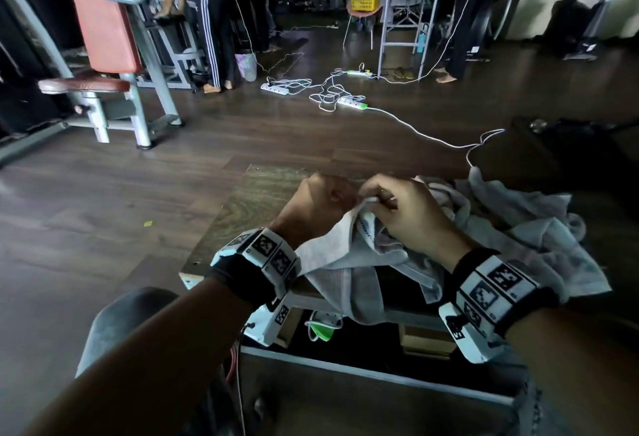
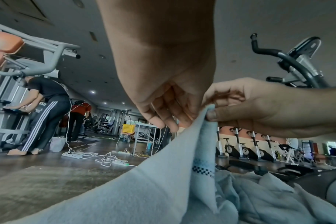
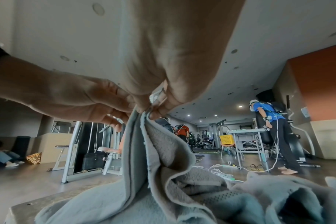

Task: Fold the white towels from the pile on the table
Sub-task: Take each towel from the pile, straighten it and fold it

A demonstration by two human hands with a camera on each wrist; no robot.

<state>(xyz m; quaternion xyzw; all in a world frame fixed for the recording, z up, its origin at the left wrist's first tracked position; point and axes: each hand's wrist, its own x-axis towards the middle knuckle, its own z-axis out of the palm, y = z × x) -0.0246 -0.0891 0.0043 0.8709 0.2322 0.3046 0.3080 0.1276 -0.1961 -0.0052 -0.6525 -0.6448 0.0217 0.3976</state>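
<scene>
I pinch one corner of the towel (image 1: 332, 259) between my left hand (image 1: 313, 207) and right hand (image 1: 408, 214), fingertips nearly touching, at lower centre of the head view. The cloth drapes over the near edge of the table (image 1: 249, 204). To do this well I should slide my hands apart along the hem until it pulls taut (no slack). I count one towel lifted; the pile (image 1: 539, 228), centre right, is too crumpled to count.

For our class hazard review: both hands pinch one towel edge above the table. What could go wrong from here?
1. The towel already hangs over the table near edge and could slide off.
2. Left hand and right hand pinch close together, so it may bunch.
3. It overlaps the pile and might drag it.
</scene>
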